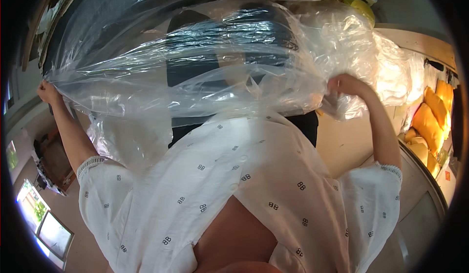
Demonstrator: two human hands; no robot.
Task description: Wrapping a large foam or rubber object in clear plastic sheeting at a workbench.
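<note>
A wide sheet of clear plastic film (210,87) stretches across in front of me, over my dark-trousered legs, with shiny folds along it. At the far left my left hand (49,92) is closed in a fist on the film's edge, pulling it into a point. On the other side my right hand (345,85) pinches the film's right edge, its fingers curled together. Between the two hands the near edge sags in loose creases. Through the film my legs show dimly.
More crumpled clear plastic (391,72) is heaped beyond my right hand. Yellow bags (430,116) are stacked at the far right. A yellow-green item (362,10) lies at the top right. Windows (49,224) show at the lower left.
</note>
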